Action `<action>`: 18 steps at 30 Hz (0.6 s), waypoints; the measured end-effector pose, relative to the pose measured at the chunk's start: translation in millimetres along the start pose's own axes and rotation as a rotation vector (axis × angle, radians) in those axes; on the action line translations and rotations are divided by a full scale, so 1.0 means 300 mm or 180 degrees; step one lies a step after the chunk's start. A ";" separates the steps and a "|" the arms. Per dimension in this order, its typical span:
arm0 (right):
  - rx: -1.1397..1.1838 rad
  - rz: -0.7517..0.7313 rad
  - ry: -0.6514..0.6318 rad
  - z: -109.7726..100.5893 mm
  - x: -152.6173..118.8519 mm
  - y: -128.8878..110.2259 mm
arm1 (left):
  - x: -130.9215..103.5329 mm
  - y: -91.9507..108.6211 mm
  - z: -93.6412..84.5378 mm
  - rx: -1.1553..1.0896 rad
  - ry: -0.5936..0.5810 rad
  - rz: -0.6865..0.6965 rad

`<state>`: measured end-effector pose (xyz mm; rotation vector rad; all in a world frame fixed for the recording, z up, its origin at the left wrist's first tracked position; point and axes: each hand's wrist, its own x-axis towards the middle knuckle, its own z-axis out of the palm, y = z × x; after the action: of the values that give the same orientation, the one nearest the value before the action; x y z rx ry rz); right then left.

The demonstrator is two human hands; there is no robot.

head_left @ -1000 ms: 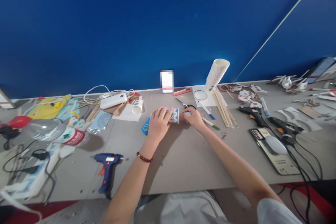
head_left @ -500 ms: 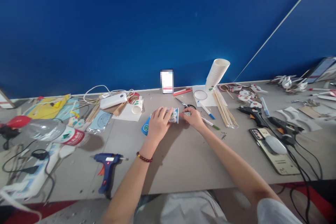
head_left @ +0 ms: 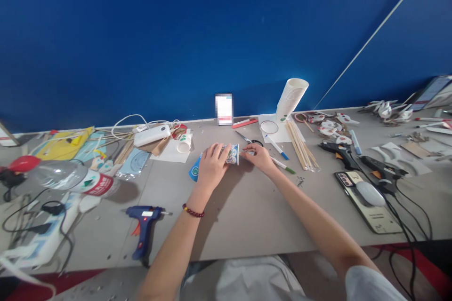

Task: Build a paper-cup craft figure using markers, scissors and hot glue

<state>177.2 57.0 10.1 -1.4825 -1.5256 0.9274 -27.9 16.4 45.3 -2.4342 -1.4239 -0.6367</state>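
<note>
My left hand [head_left: 214, 164] is wrapped over a paper cup [head_left: 233, 154] with a blue-and-white flower pattern, lying on its side on the table. From under the palm a blue piece with a round mark [head_left: 194, 171] sticks out to the left; I cannot tell whether it is joined to the cup. Just right of the cup's end, my right hand [head_left: 259, 157] is closed in a pinch, and what lies between its fingertips is too small to make out. Behind that hand lie scissors [head_left: 243, 137], and a green-tipped marker [head_left: 284, 166] lies beside its wrist.
A blue glue gun [head_left: 144, 225] lies front left, near a tipped plastic bottle [head_left: 81, 179]. Stacked paper cups [head_left: 292, 96] and wooden sticks [head_left: 302, 146] are at the back right. A phone [head_left: 370, 211] bears a white mouse [head_left: 369, 194]. A screen [head_left: 224, 109] leans against the wall.
The view has shifted very slightly. My two hands and the cup keep almost the same places, with the right fingers only slightly moved near the cup's end.
</note>
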 end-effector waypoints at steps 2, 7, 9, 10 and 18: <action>-0.0053 -0.0004 -0.0029 -0.002 0.000 0.001 | 0.000 0.000 0.000 -0.0003 0.0001 0.0005; -0.0193 -0.0071 0.0053 -0.002 0.005 0.006 | 0.002 0.006 -0.002 0.0044 0.0015 0.0063; -0.0225 -0.0078 0.0058 -0.001 0.006 0.007 | 0.002 0.008 -0.003 0.0055 0.0002 0.0088; -0.0227 -0.0079 0.0049 -0.001 0.006 0.008 | 0.002 0.008 -0.004 0.0057 -0.0009 0.0096; -0.0236 -0.0125 0.0088 0.000 -0.002 -0.007 | 0.001 0.012 -0.004 0.0081 -0.0011 0.0138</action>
<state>176.4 56.3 12.0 -1.5061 -1.5783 0.8322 -24.9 14.3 46.3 -2.4408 -1.3680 -0.6014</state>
